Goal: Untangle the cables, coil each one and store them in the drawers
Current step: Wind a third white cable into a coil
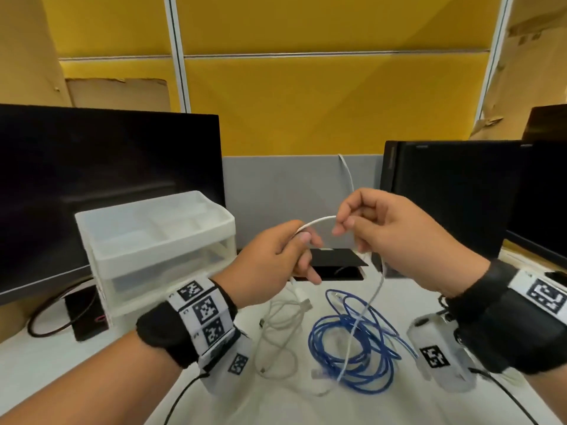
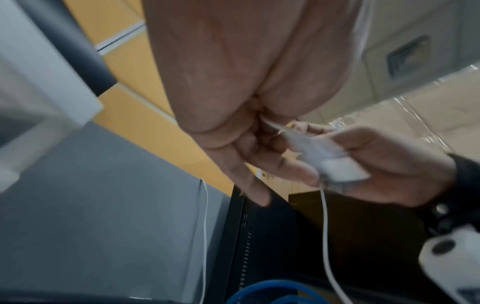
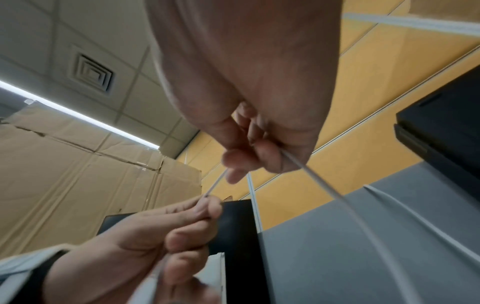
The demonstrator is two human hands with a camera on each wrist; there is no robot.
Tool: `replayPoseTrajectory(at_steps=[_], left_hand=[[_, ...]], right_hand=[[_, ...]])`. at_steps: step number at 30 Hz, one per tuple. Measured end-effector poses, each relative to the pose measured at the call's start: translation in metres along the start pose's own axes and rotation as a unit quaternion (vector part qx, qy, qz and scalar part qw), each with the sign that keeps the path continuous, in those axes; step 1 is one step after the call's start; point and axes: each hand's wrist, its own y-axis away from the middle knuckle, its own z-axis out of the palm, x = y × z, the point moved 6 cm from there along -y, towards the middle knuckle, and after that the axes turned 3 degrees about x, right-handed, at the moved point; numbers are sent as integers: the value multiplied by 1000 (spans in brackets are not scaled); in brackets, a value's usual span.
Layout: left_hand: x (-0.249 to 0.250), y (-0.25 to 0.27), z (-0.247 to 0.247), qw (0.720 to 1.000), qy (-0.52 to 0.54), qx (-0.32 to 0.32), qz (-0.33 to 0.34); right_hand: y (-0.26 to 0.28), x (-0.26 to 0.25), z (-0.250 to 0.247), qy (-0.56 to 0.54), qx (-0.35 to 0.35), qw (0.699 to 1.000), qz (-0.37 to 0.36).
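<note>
A thin white cable [image 1: 316,221] arcs between both hands above the desk. My left hand [image 1: 285,259] pinches one end of it between thumb and fingers, and its white plug [image 1: 302,297] dangles below. My right hand [image 1: 362,225] pinches the same cable [image 3: 309,172] further along; from there it drops across a loose blue cable bundle [image 1: 352,342] lying on the desk. Another whitish cable [image 1: 276,342] lies looped to the left of the blue one. The translucent white drawer unit [image 1: 153,250] stands at the left, its drawers closed.
Black monitors stand at the left [image 1: 107,185] and right [image 1: 460,191]. A black flap [image 1: 337,259] covers a desk opening behind my hands. A grey partition [image 1: 291,191] with a white cord [image 1: 348,173] runs along the back. Black wires trail from my wristbands.
</note>
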Motion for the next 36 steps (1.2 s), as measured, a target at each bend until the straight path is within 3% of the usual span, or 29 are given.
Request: replayPoseTrajectory(at_steps=[4, 7, 9, 13, 15, 17, 20, 23, 27, 31, 36], left_hand=[[-4, -6, -3, 978, 200, 34, -47], [-2, -18, -15, 949, 301, 65, -69], [0, -29, -18, 919, 382, 77, -62], [-1, -54, -17, 882, 456, 115, -25], [-9, -63, -15, 895, 425, 135, -6], [-17, -69, -14, 921, 360, 148, -1], [-19, -71, -7, 965, 231, 122, 4], [-10, -66, 4, 992, 116, 40, 1], [-2, -62, 13, 992, 124, -24, 8], [-3, -63, 12, 983, 179, -45, 10], [-8, -57, 13, 970, 230, -85, -1]], right_hand=[[-17, 17, -24, 40, 131, 990, -27], [-28, 34, -23, 66, 162, 984, -26], [-36, 48, -7, 96, 127, 987, -7], [-39, 59, 41, 182, -74, 980, 24], [-35, 53, 51, 225, -152, 962, 18], [-33, 41, 46, 251, -171, 953, 0], [-33, 22, 25, 252, -117, 960, -35], [-35, 13, 7, 194, -23, 979, -62], [-40, 20, -7, 97, 75, 990, -69], [-41, 27, -3, 1, 35, 999, -35], [-41, 31, -10, -23, 40, 999, -10]])
